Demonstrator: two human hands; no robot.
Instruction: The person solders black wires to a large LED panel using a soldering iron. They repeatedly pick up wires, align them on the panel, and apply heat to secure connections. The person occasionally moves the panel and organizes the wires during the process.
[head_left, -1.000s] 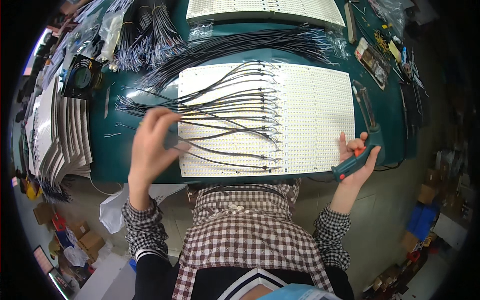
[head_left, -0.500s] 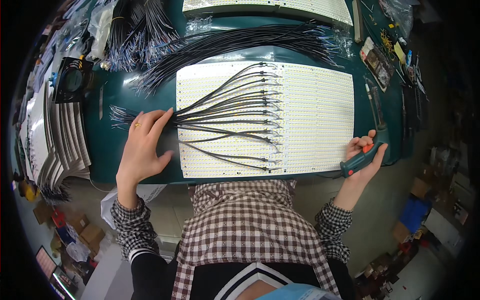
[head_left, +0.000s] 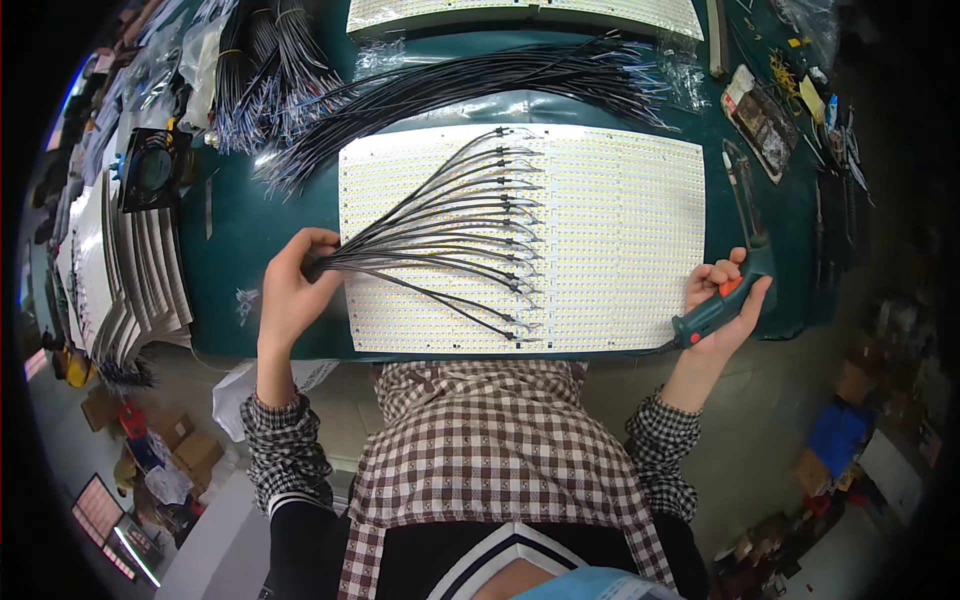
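Observation:
My left hand (head_left: 298,288) is closed round a bundle of black cables (head_left: 420,225) at the left edge of a white LED board panel (head_left: 630,250). From my fingers the cables fan out to the right, and their stripped ends lie in a column down the panel's middle. Past my grip, the bundle's far ends are mostly hidden by the hand. My right hand (head_left: 722,305) grips a green soldering gun (head_left: 712,312) with an orange trigger, at the panel's right edge. Its tip points up and away from the panel.
Loose black cables (head_left: 480,85) lie behind the panel, with tied cable bundles (head_left: 270,80) at the back left. Stacked boards (head_left: 135,270) and a small black fan (head_left: 155,165) stand left. A dirty soldering tray (head_left: 760,120) sits right, near scattered tools. More LED panels (head_left: 520,18) lie at the back.
My left hand has gone from resting spread over the cables to closing round the bundle. The cables have shifted slightly left and lie more evenly fanned. My right hand still holds the soldering gun.

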